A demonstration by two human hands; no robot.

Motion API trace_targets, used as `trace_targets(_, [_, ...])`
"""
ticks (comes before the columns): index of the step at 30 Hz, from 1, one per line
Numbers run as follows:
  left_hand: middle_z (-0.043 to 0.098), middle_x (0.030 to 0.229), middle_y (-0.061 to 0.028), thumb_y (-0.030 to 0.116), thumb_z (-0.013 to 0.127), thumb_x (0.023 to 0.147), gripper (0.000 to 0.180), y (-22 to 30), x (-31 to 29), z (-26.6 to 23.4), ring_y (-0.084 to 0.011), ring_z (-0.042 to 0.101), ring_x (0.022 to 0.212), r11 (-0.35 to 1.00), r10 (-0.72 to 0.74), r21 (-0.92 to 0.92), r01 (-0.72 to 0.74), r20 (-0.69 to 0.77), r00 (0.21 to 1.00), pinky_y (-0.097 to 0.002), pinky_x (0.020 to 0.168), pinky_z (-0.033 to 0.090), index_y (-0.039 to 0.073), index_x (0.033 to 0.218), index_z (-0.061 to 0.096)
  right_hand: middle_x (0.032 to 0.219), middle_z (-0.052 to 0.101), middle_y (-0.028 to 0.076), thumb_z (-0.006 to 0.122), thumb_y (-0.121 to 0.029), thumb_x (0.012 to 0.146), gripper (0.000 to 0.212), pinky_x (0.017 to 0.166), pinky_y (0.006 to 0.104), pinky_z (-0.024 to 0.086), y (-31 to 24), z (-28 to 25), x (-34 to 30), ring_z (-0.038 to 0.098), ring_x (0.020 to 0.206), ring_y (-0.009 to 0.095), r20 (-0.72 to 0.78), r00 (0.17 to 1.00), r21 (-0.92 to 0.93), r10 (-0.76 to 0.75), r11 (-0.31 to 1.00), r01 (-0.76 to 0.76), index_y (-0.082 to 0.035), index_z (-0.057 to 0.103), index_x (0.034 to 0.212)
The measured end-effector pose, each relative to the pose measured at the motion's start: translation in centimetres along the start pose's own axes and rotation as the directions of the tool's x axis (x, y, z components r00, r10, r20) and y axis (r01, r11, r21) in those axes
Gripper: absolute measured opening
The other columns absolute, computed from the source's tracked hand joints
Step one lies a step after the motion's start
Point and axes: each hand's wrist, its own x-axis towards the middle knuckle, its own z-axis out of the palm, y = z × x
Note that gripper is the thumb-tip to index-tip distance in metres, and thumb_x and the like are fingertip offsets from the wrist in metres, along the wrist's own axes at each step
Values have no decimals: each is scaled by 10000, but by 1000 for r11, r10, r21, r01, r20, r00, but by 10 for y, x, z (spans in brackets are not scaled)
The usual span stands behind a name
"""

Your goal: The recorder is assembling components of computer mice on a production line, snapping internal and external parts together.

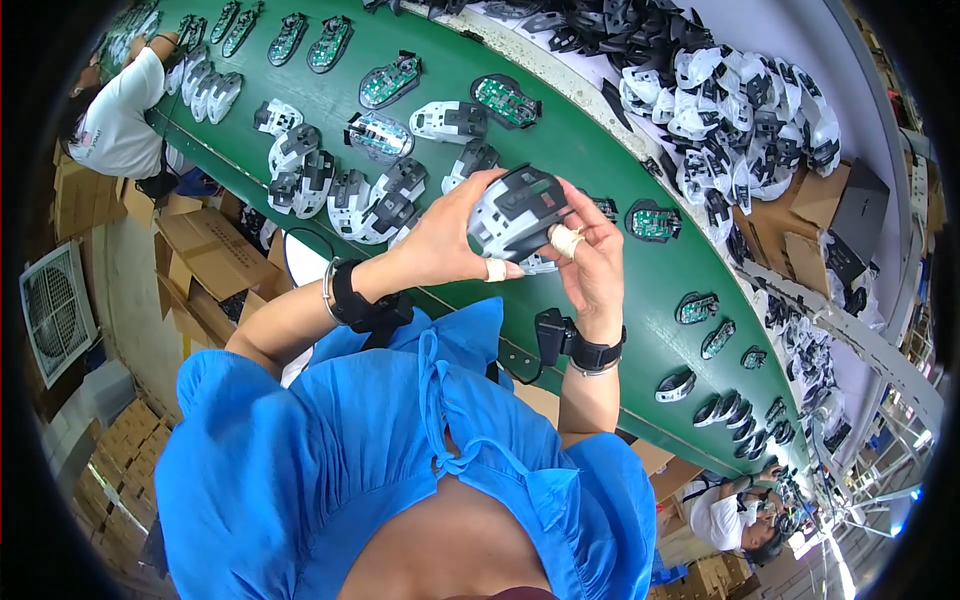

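A white and black computer mouse (513, 212) is raised above the green bench, tilted, between my two hands. My left hand (440, 240) is closed around its left side, fingers at the far edge and thumb underneath. My right hand (597, 265) grips the right side with thumb and fingers. Beige wraps cover a digit on each hand. Just beyond and left of the hands lie a white-and-black mouse cover (450, 121) and a mouse base with a bare green circuit board (506, 101). Part of another mouse is hidden behind my hands.
The green bench (660, 350) carries more mouse covers (385, 205) and circuit-board bases (653, 221). Past its pale edge sits a heap of white and black shells (745, 120). Cardboard boxes (215, 250) stand at left. Co-workers sit at far left (120, 130) and lower right (720, 515).
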Motion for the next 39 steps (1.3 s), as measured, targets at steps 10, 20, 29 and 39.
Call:
trace_targets(10, [610,1108,-92,164,840,593,805,-1,-1,-3,-132,567,994,972,-83,-219,78,-11,997,-276,884,454,-17,1281,462,1182,601,136,616,89,751,597,771,303,555,8,12,-7,622,974,196,-78,994,-3,75,997,-76,2,475,1325])
trace_targets(20, [449,1262,-94,193,865,595,961,-1,10,-27,-187,447,1193,832,-104,-498,243,291,951,-310,1033,347,-6,1366,327,1205,577,148,700,6,637,790,964,339,453,-10,-2,0,594,1066,237,74,995,-110,60,993,-51,52,370,1353])
trace_targets(29, [517,1191,-131,113,856,597,755,9,13,-41,-219,530,1099,988,127,-110,-105,217,968,-316,961,416,-62,1245,510,1149,598,148,674,61,643,704,893,311,489,-5,6,-2,606,1034,215,44,997,-5,-58,998,59,69,417,1299])
trace_targets(39, [520,1220,-101,132,865,569,880,-2,22,-35,-217,515,1163,934,140,-358,-5,353,925,-349,989,439,28,1335,445,1125,601,92,775,47,564,723,907,295,471,-4,9,-13,592,1029,177,-44,999,-131,27,991,-33,14,507,1234])
